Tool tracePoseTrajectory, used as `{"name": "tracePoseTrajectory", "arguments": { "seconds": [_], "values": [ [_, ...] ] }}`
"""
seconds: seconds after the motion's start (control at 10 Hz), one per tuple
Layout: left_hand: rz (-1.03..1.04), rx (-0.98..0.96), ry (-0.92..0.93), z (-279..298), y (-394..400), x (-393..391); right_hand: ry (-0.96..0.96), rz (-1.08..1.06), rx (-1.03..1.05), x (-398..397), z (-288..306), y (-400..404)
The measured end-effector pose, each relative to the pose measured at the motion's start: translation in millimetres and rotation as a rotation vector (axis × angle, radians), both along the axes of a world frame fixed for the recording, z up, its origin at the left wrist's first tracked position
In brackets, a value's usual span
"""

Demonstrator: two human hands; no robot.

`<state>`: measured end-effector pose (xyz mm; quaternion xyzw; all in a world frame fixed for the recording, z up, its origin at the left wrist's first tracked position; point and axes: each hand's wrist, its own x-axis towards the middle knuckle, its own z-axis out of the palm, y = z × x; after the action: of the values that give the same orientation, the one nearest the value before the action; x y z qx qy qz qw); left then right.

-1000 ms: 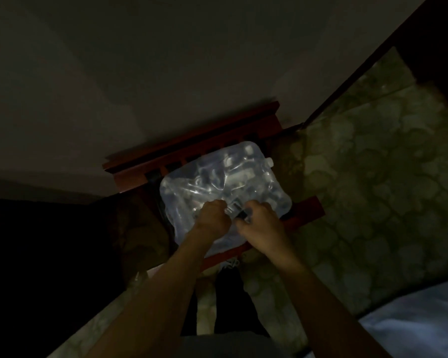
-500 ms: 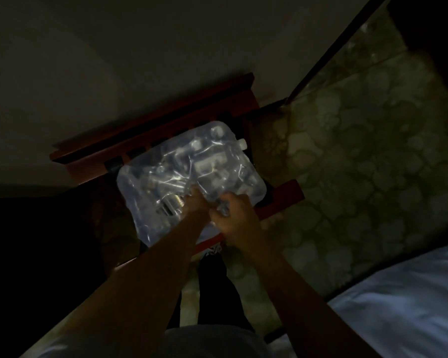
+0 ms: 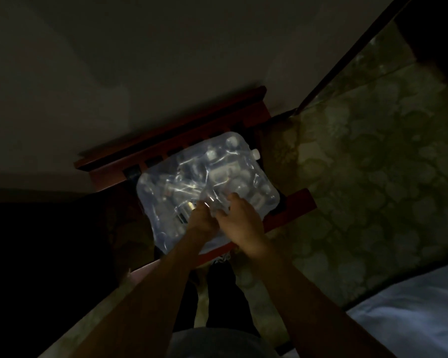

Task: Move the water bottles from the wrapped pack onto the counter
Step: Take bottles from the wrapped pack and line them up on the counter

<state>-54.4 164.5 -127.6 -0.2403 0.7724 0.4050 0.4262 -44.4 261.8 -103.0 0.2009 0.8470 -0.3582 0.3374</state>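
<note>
A pack of water bottles [image 3: 212,177] in clear shiny wrap lies on a dark red wooden chair [image 3: 290,210] in a dim room. One white bottle cap [image 3: 254,153] pokes out at the pack's far right corner. My left hand [image 3: 202,218] and my right hand [image 3: 237,220] are side by side on the near part of the pack, both pinching the plastic wrap [image 3: 215,202] between them. The wrap is bunched up at my fingertips. No bottle is out of the pack.
The chair's slatted back [image 3: 171,140] stands against a pale wall [image 3: 166,60]. A patterned floor [image 3: 373,189] spreads to the right. A pale bed sheet [image 3: 411,313] fills the bottom right corner. Deep shadow covers the left side.
My hands have shifted slightly toward the pack's middle and pulled the wrap up between them. The camera has swung, so the pack's place in view shifts.
</note>
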Motion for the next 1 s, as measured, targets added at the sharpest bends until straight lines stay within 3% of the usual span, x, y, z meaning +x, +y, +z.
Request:
{"name": "tracePoseTrajectory", "arguments": {
  "seconds": [0.1,0.3,0.5,0.6,0.7,0.9,1.0],
  "values": [
    [0.194,0.028,-0.043,17.5,-15.4,3.7,-0.004,0.043,0.052,-7.0,0.6,-11.1],
    [0.310,0.148,-0.062,27.5,-41.1,10.7,-0.012,-0.135,0.029,2.9,2.7,-24.9],
    [0.381,0.172,-0.049,48.1,-84.0,31.7,-0.360,-0.574,-0.287,16.5,5.9,-53.2],
    [0.356,0.169,-0.012,61.4,-92.0,45.0,-0.492,-0.692,-0.469,17.7,16.8,-61.7],
    [0.262,0.240,-0.041,76.2,-103.7,48.0,-0.472,-0.667,-0.524,12.9,25.3,-66.2],
    [0.202,0.393,-0.081,90.0,-117.8,38.0,-0.345,-0.287,-0.355,-1.3,41.7,-71.9],
    [0.374,0.455,-0.019,84.7,-120.4,37.0,-0.299,-0.150,-0.391,-0.6,48.4,-74.0]
  ]
}}
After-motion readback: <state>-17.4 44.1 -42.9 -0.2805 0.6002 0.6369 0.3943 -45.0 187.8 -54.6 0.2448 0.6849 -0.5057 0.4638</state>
